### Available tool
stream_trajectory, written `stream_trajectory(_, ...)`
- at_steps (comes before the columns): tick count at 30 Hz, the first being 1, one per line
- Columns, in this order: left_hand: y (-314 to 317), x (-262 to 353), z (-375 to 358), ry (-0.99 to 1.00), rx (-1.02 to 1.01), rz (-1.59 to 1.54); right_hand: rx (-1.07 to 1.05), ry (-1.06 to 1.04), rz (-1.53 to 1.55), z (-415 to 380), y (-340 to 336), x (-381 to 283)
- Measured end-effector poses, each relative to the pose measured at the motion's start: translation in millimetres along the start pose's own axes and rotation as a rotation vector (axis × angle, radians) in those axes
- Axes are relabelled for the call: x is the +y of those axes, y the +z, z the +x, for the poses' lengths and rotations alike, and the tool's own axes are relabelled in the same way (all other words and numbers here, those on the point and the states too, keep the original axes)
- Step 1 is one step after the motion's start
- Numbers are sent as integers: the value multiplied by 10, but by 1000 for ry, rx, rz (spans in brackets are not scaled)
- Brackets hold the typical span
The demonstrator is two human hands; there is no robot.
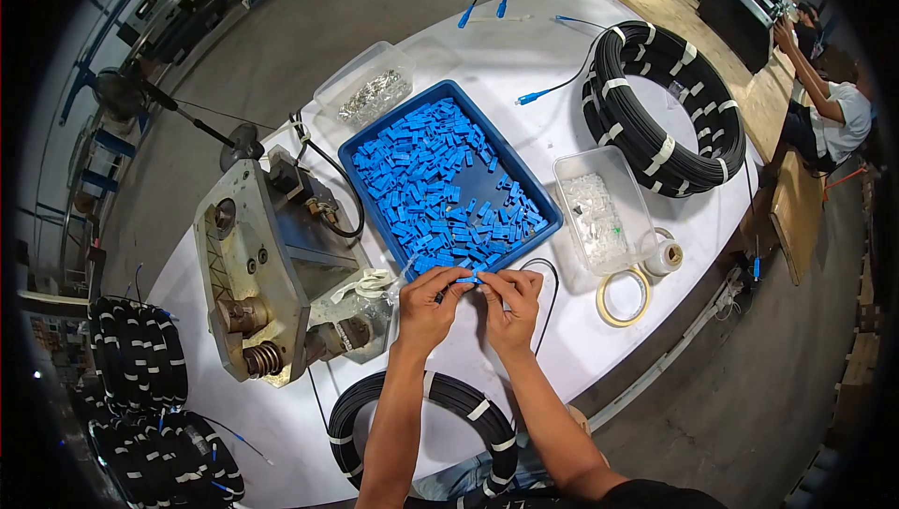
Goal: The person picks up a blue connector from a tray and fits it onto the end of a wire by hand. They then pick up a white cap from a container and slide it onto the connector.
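My left hand (429, 308) and my right hand (510, 308) meet at the near edge of a blue tray (546, 228). Both are closed, with fingertips pinching a small blue connector piece (468, 278) between them; the fingers hide much of it. Beside my right hand a thin black cable (554, 295) loops out and down. Many loose blue connector housings (412, 172) fill the tray. A coil of black cable (351, 406) bound with white tape lies under my forearms.
A metal press-like machine (267, 275) stands left of the tray. Clear boxes hold small metal parts (376, 97) and small white parts (595, 214). At right are a tape roll (623, 322) and a large cable coil (623, 125). Another person (833, 116) sits at the far right.
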State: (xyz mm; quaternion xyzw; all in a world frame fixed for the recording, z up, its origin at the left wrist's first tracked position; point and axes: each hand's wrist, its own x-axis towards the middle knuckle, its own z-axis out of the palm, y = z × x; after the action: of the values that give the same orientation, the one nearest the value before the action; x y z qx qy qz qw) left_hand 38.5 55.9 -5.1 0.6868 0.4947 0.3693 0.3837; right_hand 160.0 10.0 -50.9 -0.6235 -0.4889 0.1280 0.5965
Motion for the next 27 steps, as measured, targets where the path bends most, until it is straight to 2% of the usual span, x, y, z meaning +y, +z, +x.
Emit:
stream_trajectory(5,-16,-26,2,16,-22,-1,-32,8,12,2,-15,27)
stream_trajectory(8,2,-87,2,107,-3,-6,-97,48,75,11,-34,46)
stream_trajectory(17,-62,-54,8,-90,-109,-136,-69,161,189,21,-52,11)
stream_trajectory(19,-93,-27,12,-235,-158,-304,-75,135,195,19,-62,29)
stream_trajectory(23,-64,-166,5,-233,-170,-260,-73,115,159,1,-32,20)
stream_trajectory(25,-47,-159,2,-318,-132,-504,-53,99,132,2,-29,-3)
stream_trajectory(27,-83,-159,7,-327,-158,-517,-47,113,149,4,-22,-4)
